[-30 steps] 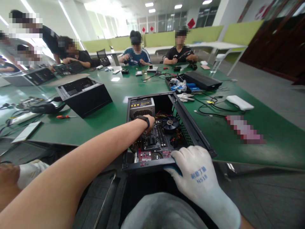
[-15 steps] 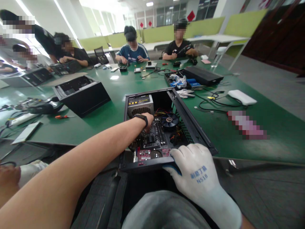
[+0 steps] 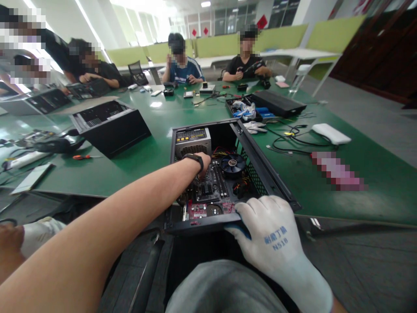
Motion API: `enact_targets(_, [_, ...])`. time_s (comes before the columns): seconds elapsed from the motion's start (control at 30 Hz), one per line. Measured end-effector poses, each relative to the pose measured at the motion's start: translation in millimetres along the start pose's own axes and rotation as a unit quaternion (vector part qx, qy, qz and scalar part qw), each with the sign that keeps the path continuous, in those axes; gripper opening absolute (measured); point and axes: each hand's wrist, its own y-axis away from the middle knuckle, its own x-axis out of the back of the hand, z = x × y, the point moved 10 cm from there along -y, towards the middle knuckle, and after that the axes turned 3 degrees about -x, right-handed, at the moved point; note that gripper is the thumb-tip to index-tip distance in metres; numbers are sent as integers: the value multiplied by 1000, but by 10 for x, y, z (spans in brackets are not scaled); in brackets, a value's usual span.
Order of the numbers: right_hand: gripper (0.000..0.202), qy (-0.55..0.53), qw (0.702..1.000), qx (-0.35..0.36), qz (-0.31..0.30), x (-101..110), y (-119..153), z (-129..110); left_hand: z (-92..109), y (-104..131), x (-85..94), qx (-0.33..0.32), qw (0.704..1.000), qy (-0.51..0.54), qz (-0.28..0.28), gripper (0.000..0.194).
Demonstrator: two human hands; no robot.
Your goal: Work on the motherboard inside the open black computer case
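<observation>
An open black computer case lies at the table's near edge. My bare left hand, with a black wristband, reaches inside over the motherboard, just below the power supply; its fingertips are hidden. In a white glove, my right hand grips the near rim of the case, thumb beneath and fingers on top. To the right of my left hand is a black round fan. A red circuit board sits near the front rim.
Another black case stands tilted on the green table at left, near an orange screwdriver. Cables, a white box and a tray with gloves lie to the right. Several people sit across and at left.
The person in the blue shirt has raised a hand to the head. My left hand stays inside the case and my right hand on its rim, both nearly still.
</observation>
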Motion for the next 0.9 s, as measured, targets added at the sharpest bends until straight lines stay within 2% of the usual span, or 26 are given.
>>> enact_targets(0.3, [31,7,1000,3,-1,1,0,-3,25,14,9,-3,1000,-12,-4,62])
enact_targets(0.5, [30,12,1000,2,3,8,-12,-9,55,36,9,-16,1000,-21,-7,53])
enact_targets(0.77, [30,17,1000,3,7,24,-2,-12,67,100,48,-6,1000,-12,-9,53])
enact_targets(0.9, [29,18,1000,2,1,13,-1,-13,65,110,70,-4,1000,7,-1,59])
